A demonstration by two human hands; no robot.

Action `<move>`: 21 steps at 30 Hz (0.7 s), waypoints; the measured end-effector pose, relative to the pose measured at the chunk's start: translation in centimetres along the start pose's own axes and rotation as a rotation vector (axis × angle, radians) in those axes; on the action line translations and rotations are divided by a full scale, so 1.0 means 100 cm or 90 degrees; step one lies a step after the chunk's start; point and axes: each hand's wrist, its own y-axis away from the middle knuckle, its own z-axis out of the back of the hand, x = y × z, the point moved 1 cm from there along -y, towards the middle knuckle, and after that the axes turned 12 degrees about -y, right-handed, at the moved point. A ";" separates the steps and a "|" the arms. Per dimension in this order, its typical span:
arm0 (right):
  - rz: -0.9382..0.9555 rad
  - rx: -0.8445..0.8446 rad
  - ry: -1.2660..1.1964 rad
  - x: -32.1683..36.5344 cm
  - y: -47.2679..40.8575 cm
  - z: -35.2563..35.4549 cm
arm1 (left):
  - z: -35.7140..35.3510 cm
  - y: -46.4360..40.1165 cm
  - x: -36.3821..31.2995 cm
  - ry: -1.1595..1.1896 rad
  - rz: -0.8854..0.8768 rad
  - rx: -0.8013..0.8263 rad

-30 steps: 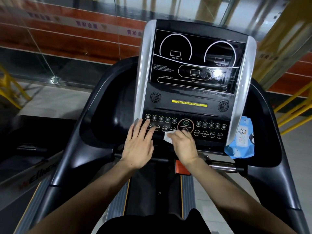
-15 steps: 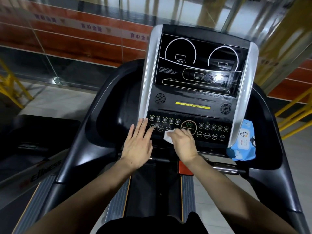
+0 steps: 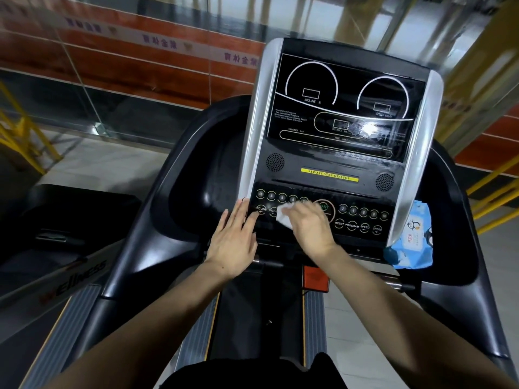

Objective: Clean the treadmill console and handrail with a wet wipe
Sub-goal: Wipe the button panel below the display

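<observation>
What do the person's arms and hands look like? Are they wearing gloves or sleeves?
No gloves and no sleeves. Both forearms are bare right down to the bottom edge of the picture. The left hand and the right hand are bare too, with no ring, watch or band showing on fingers or wrists. A bit of dark clothing shows at the bottom, between the arms.
</observation>
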 end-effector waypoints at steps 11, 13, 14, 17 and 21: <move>0.054 -0.011 -0.026 0.018 0.020 -0.023 | 0.004 -0.003 0.015 0.018 0.004 0.007; 0.083 -0.001 -0.009 0.014 0.006 -0.019 | 0.005 -0.004 0.019 0.021 -0.005 0.009; 0.077 -0.011 -0.002 0.013 -0.005 -0.016 | 0.006 -0.004 0.020 0.024 -0.008 0.009; -0.021 -0.069 -0.016 0.016 -0.042 -0.010 | 0.007 -0.005 0.018 0.020 -0.005 0.012; -0.057 -0.078 -0.039 0.030 -0.025 -0.026 | 0.006 -0.006 0.019 -0.014 0.005 0.037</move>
